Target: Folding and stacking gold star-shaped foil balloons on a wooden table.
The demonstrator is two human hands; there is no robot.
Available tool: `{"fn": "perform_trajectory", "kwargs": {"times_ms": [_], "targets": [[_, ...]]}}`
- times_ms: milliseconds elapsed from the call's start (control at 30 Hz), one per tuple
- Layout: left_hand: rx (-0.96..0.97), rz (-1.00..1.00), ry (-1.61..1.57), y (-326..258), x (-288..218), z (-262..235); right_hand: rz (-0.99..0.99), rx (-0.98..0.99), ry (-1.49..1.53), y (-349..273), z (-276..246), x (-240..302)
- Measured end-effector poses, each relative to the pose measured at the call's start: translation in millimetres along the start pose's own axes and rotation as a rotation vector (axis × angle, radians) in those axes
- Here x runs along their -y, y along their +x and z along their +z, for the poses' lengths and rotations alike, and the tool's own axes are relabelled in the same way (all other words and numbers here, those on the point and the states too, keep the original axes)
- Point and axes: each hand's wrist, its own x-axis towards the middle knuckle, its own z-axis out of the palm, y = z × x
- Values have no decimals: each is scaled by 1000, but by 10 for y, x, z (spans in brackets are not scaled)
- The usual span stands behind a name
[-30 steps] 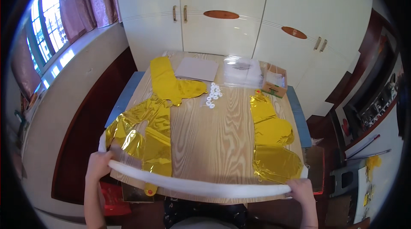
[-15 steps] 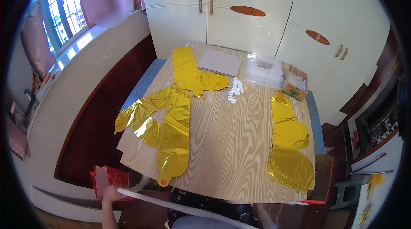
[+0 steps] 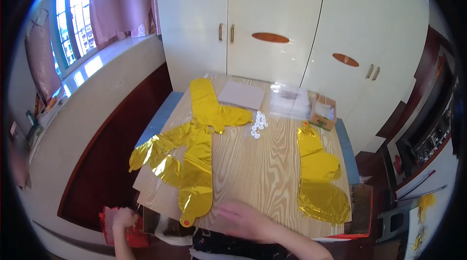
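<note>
White cupboard doors [image 3: 272, 22] fill the far wall behind a light wooden bench [image 3: 258, 163]. I see my right hand [image 3: 247, 220] blurred over the bench's near edge, fingers spread, holding nothing, just beside the tail of the crumpled gold foil balloons [image 3: 192, 163] lying along the left side. My left hand [image 3: 124, 218] hangs below the near left corner, at a red bag [image 3: 108, 221]; I cannot tell its grip. More gold foil balloons [image 3: 318, 177] lie by the right edge. Small white rings [image 3: 258, 124] sit mid-bench, a flat white sheet [image 3: 242, 95], clear packets [image 3: 290, 100] and a small cardboard box [image 3: 323, 112] along the far edge.
</note>
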Motion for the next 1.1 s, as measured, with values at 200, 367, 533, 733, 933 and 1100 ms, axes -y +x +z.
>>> {"fn": "perform_trajectory", "kwargs": {"times_ms": [200,367,533,733,933,1100], "targets": [[-629,821,-52,-135,-1005,-644,-55,226,-427,1189,719,-515],[-655,1027,21,874,-1379,-399,-21,118,-381,1110,935,-679],[-445,1134,-303,1398,-1363,-141,139,-61,-116,1186,855,-701],[-151,1040,-465,770,-1378,-450,42,-439,-45,1623,433,-483],[-506,752,-882,1101,-1190,-375,-65,-694,83,1782,344,-443],[-658,742,-1179,1332,-1001,-705,230,-74,-399,1564,697,-852]]}}
